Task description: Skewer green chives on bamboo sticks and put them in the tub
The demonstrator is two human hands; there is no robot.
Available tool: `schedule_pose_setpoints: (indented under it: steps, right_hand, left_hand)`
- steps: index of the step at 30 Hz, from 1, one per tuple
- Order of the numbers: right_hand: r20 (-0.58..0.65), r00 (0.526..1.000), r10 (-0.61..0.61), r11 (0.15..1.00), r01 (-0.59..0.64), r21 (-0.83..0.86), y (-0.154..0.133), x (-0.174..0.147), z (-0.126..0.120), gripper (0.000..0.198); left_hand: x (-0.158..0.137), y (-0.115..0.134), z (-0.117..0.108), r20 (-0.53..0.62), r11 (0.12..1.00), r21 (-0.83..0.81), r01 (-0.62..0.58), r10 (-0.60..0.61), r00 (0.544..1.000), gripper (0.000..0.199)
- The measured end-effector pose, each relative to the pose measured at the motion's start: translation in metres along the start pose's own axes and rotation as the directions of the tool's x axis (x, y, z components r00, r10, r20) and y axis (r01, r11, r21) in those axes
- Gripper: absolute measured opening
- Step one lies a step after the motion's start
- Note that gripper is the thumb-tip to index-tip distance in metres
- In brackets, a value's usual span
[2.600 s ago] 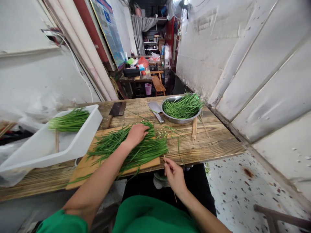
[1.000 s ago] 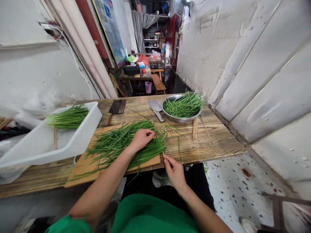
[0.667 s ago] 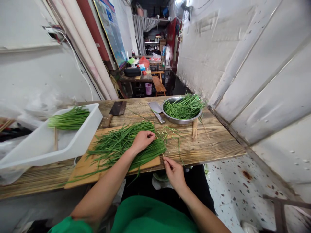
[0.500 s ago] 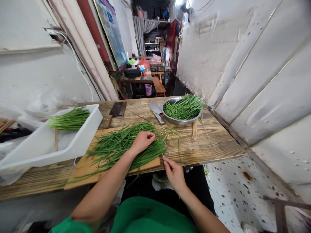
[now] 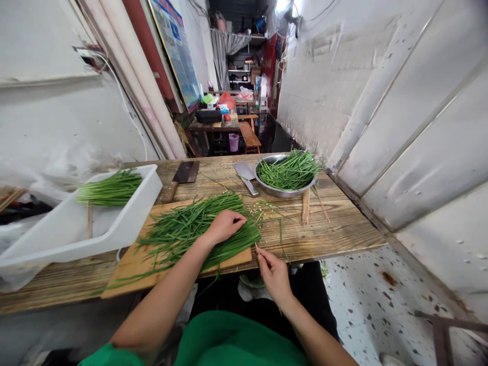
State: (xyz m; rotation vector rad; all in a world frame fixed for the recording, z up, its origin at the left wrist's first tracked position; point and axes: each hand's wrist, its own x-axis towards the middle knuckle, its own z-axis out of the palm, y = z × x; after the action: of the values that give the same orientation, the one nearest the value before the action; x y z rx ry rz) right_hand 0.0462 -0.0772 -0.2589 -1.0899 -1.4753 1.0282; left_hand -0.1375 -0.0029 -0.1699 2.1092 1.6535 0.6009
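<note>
A heap of green garlic chives (image 5: 190, 218) lies across a wooden cutting board (image 5: 137, 268), its cut ends toward the right. My left hand (image 5: 225, 224) rests over the right part of the heap, thumb and fingers pinched together; whatever is between them is too small to make out. Just off the board's right corner, my right hand (image 5: 273, 274) is closed on a thin wooden skewer (image 5: 256, 248). Its tip pokes out toward the chive ends, and the rest passes under the palm.
A steel bowl (image 5: 285, 193) of chives stands at the back right, with bundled skewers (image 5: 305, 207) beside it. Two cleavers, one metal-handled (image 5: 249, 185) and one wood-handled (image 5: 170, 192), lie behind the board. A white tray (image 5: 125, 231) with more chives (image 5: 110, 189) stands left.
Both hands stay in almost the same places. The left fingers have shifted very slightly, and the whole view has moved a little.
</note>
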Motion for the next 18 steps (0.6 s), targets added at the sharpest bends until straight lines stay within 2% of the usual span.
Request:
schedule_pose_setpoints:
  steps: [2,3,7,8,12,18]
  right_hand:
    - [0.0,1.0,-0.003,1.0,0.003,-0.001,0.0,0.0,0.0,0.026]
    - [0.001,1.0,-0.002,1.0,0.002,-0.003,0.0,-0.001,-0.001,0.026]
    - [0.016,1.0,0.005,1.0,-0.004,-0.019,0.0,-0.002,-0.002,0.026]
    - [0.021,1.0,0.004,1.0,-0.004,-0.021,0.0,-0.002,-0.002,0.026]
    - [0.027,1.0,0.007,1.0,-0.007,-0.019,0.001,-0.002,-0.002,0.026]
    - [0.029,0.999,0.015,1.0,-0.014,-0.027,-0.001,-0.001,-0.001,0.027]
  left_hand:
    - [-0.003,0.0,-0.009,0.033,0.995,0.053,-0.087,0.085,0.996,0.022]
    - [-0.004,-0.001,-0.014,0.01,0.99,0.088,-0.109,0.109,0.994,0.022]
    - [-0.004,-0.011,-0.035,-0.2,0.972,0.227,-0.057,0.104,0.974,0.021]
    - [-0.002,-0.014,-0.037,-0.197,0.964,0.256,-0.068,0.121,0.973,0.02]
    - [0.01,-0.02,-0.03,-0.038,0.909,0.376,-0.182,0.211,0.977,0.016]
    - [0.024,-0.016,-0.015,0.039,0.805,0.559,-0.2,0.215,0.976,0.015]
